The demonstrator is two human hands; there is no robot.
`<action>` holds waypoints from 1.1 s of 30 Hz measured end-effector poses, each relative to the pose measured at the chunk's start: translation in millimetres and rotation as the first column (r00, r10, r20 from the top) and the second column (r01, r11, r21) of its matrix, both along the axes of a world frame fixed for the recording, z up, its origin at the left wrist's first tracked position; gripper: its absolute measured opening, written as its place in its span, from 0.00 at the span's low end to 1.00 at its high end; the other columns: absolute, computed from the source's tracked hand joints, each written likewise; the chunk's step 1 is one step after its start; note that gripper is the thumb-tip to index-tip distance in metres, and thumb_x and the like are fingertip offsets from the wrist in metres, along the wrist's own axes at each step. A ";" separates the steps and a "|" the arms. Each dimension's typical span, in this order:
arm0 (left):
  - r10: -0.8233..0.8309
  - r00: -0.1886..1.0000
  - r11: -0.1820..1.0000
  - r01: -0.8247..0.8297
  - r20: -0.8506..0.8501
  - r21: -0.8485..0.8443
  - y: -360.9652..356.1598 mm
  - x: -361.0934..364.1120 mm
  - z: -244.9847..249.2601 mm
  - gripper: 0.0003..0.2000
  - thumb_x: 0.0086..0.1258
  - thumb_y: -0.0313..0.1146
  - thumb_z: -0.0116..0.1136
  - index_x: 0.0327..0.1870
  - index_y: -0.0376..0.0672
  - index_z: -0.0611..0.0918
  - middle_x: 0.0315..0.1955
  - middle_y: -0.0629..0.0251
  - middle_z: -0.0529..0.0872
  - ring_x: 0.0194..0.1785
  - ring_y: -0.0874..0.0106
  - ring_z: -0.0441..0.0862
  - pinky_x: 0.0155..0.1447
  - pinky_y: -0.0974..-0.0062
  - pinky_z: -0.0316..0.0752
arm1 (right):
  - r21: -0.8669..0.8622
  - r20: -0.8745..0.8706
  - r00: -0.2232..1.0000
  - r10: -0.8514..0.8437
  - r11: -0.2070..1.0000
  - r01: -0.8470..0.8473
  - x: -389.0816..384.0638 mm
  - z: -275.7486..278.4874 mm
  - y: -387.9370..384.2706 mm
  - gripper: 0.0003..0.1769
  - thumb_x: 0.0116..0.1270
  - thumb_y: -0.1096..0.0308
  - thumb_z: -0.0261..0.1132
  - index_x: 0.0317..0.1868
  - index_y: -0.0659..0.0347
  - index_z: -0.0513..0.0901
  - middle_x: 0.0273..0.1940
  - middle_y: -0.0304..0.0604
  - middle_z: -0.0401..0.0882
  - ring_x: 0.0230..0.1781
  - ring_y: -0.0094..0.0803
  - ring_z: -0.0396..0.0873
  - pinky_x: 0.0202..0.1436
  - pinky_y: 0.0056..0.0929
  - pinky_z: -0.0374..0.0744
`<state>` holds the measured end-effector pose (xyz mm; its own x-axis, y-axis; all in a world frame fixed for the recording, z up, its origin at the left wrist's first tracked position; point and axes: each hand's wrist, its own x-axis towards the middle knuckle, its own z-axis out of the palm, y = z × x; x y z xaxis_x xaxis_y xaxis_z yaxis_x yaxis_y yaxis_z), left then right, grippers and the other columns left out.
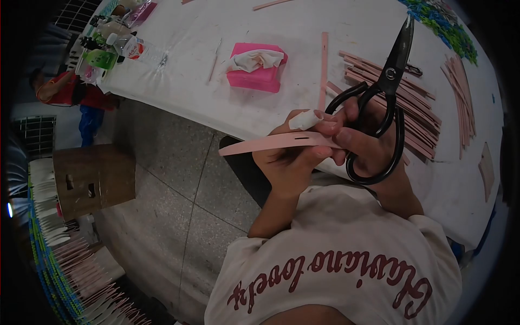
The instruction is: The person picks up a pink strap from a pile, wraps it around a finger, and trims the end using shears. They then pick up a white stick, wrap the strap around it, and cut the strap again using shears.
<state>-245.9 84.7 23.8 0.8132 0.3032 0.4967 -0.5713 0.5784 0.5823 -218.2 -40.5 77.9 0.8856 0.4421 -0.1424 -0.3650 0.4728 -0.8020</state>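
A flat pink strip (265, 143) with a small dark slot near its right part runs across my hands above my lap. My left hand (287, 165) is closed on this strip, and one of its fingers seems to carry a white wrapping (305, 119). Black-handled scissors (391, 81) are hooked in my right hand (371, 146), their blades pointing up and away from me. The thumb and fingertips of my right hand also pinch the strip's right end, close to my left fingertips. That end is partly hidden by the fingers.
On the white table (189, 70), a pile of pink strips (401, 103) lies beyond my right hand. A pink tissue box (254, 81), bottles (130, 47) and blue-green pieces (447, 27) are farther off. A cardboard box (95, 181) stands left; a person (67, 89) is beyond.
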 end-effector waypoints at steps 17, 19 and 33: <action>0.141 0.978 0.981 -0.159 -0.155 -0.111 30.2 -1.2 8.9 0.16 0.62 0.34 0.66 0.45 0.35 0.78 0.38 0.55 0.85 0.45 0.64 0.82 0.56 0.66 0.72 | -0.053 0.173 0.983 -0.068 0.996 0.078 8.7 -27.5 -26.6 0.17 0.51 0.78 0.64 0.34 0.60 0.63 0.25 0.44 0.72 0.19 0.27 0.74 0.20 0.22 0.74; 0.152 0.972 0.969 -0.182 -0.180 -0.167 33.0 0.7 10.5 0.19 0.61 0.36 0.67 0.49 0.36 0.76 0.38 0.58 0.84 0.45 0.68 0.80 0.53 0.68 0.74 | -0.059 0.179 0.981 -0.072 0.995 0.083 9.9 -30.2 -31.9 0.17 0.50 0.78 0.65 0.34 0.60 0.63 0.25 0.44 0.72 0.18 0.27 0.73 0.19 0.22 0.74; 0.012 0.999 0.945 0.003 0.045 -0.327 58.8 13.9 8.5 0.27 0.58 0.40 0.64 0.58 0.53 0.68 0.39 0.76 0.82 0.43 0.77 0.77 0.47 0.77 0.71 | -0.072 0.089 0.995 0.047 0.997 -0.041 12.1 -45.8 -43.5 0.17 0.50 0.79 0.63 0.34 0.57 0.64 0.25 0.42 0.73 0.18 0.27 0.73 0.19 0.23 0.73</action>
<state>-232.0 143.5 32.3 0.7900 0.4591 0.4064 -0.5962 0.7299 0.3344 -206.1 -84.0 32.1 0.8761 0.4727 -0.0947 -0.3088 0.3994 -0.8632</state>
